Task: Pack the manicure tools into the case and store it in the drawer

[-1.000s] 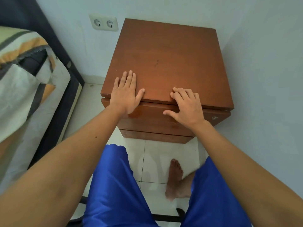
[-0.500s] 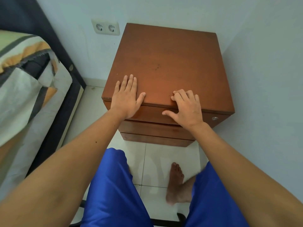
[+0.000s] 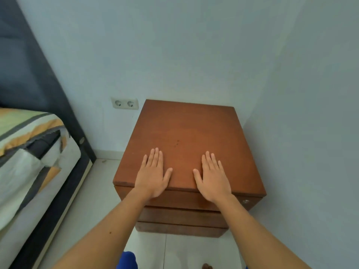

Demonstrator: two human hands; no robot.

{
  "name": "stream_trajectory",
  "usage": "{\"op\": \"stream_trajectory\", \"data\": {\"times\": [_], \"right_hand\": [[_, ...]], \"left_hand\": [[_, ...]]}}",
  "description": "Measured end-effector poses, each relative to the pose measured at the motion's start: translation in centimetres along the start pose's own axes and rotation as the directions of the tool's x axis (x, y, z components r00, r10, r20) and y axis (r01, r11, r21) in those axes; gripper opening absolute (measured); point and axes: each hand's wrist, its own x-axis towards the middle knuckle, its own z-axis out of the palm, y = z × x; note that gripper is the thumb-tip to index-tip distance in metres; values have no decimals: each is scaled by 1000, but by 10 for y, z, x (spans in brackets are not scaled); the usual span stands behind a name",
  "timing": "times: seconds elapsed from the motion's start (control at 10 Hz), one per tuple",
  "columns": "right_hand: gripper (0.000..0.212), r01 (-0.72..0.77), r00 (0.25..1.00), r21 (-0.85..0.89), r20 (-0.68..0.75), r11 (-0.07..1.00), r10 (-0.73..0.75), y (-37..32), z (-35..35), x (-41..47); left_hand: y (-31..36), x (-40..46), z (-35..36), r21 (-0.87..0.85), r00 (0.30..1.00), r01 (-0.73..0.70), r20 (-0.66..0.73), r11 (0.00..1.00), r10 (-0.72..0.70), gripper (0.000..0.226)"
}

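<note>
A brown wooden nightstand [image 3: 186, 133] stands in the room's corner. Its top drawer [image 3: 180, 199] is pushed in flush under the top board, with two more drawer fronts below. My left hand [image 3: 153, 175] lies flat on the near left part of the top, fingers straight and together. My right hand [image 3: 212, 177] lies flat on the near right part, fingers straight. Neither hand holds anything. No manicure case or tools are in sight.
A bed [image 3: 29, 162] with a striped cover and a dark headboard [image 3: 38, 74] stands to the left. A double wall socket [image 3: 124, 103] sits behind the nightstand. A wall runs close on the right. White floor tiles [image 3: 101, 200] lie between bed and nightstand.
The view has tilted upward. My right hand, earlier curled at the top's front edge with the top drawer slightly out, now lies flat on the top. The drawer now sits flush.
</note>
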Motion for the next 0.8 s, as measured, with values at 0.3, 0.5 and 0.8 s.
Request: {"op": "stream_trajectory", "data": {"times": [0.3, 0.5, 0.8], "right_hand": [[81, 20, 1000, -34, -3, 999, -20, 1, 2, -1], [82, 23, 1000, -27, -8, 999, -23, 4, 4, -2], [54, 93, 983, 270, -178, 958, -45, 6, -11, -27]], "left_hand": [[-4, 0, 16, 28, 999, -4, -43, 1000, 5, 93], [-1, -6, 15, 54, 999, -7, -51, 999, 10, 92], [16, -59, 4, -45, 988, -114, -110, 993, 108, 91]]}}
